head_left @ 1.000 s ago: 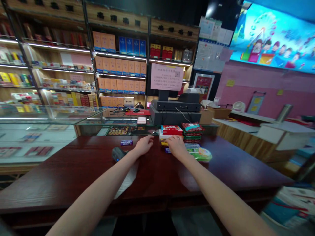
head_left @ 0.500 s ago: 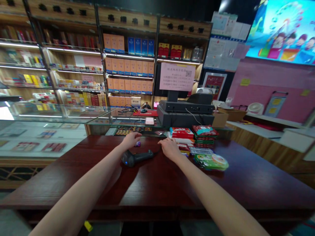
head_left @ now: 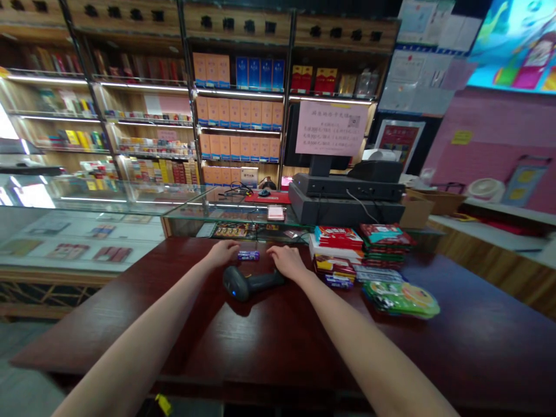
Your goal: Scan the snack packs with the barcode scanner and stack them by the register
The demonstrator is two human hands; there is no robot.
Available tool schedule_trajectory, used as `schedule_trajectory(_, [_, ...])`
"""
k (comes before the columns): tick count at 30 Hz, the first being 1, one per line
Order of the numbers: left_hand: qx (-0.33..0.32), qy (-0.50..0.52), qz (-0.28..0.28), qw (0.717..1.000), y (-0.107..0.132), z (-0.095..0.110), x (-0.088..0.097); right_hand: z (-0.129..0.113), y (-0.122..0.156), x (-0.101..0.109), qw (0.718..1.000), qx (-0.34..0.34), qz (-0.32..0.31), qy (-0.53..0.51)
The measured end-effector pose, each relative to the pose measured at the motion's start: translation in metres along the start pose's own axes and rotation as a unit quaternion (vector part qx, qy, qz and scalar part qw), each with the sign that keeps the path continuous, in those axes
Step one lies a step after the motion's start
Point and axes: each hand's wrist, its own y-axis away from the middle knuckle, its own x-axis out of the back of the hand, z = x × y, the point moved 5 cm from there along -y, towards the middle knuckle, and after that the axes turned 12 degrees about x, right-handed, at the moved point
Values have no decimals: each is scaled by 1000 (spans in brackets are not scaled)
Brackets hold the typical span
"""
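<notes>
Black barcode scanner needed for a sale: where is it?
In the head view, the black barcode scanner lies on the dark red counter, just below the left hand and right hand and a small purple packet.

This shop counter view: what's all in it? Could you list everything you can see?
Barcode scanner: 1, black, on the counter between the hands.
Small packet: 1, purple, on the counter beside the left hand.
Stacked packets: 2 piles, mainly red and green, right of the hands.
Foil packet: 1, green, on the counter, front right.
Counter: 1, dark red, under these things.
Cash register: 1, dark grey, behind the piles.
Notice: 1, pink, above the register.
Cartons: many, orange and blue, on back shelves.
Left hand: 1, bare, on the counter.
Right hand: 1, bare, just above the scanner's handle.
</notes>
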Motion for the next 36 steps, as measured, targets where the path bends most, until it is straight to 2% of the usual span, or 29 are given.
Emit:
schedule_trajectory(7, [22, 12, -10, 1000, 0, -16, -8, 1, -18, -18, 998, -19, -28, -50])
schedule_trajectory(18, [51, 41, -9, 998, -2, -30, -15, -8, -30, -25, 996, -16, -37, -76])
schedule_trajectory(30, [55, 74, -1, 996, 1, -25, -13, -14, -27, -25, 995, -21, -9, -99])
schedule_trajectory(36, [28, 99, 10, 995, 5, -8, -2, -8, -21, -16, 990, -40, 40, -131])
